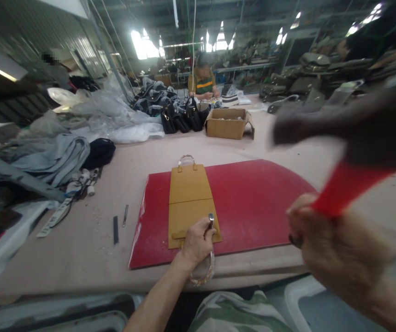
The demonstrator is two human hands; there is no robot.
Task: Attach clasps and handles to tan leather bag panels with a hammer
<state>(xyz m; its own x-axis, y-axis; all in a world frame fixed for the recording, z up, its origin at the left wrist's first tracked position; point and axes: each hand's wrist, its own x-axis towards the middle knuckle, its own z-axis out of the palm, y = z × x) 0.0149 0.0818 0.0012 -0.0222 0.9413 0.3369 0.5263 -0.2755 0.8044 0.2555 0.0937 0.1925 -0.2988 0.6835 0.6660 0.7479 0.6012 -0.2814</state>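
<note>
A flat tan bag piece [189,186] with a handle at each end lies on a red board [249,203]. My left hand [198,242] is closed in a pinch around a small metal tool [211,219], held upright on the near right part of the tan piece. The wrapped near handle [203,279] hangs below that hand. On the right, my right hand [339,249] grips a hammer [343,184] by its red handle, raised close to the camera, its dark head blurred.
An open cardboard box [227,127] and black bags [180,117] stand at the back. Plastic wrap [115,115] and grey fabric [54,159] lie left. A dark strip [115,229] rests beside the board. A person [204,83] sits across the table.
</note>
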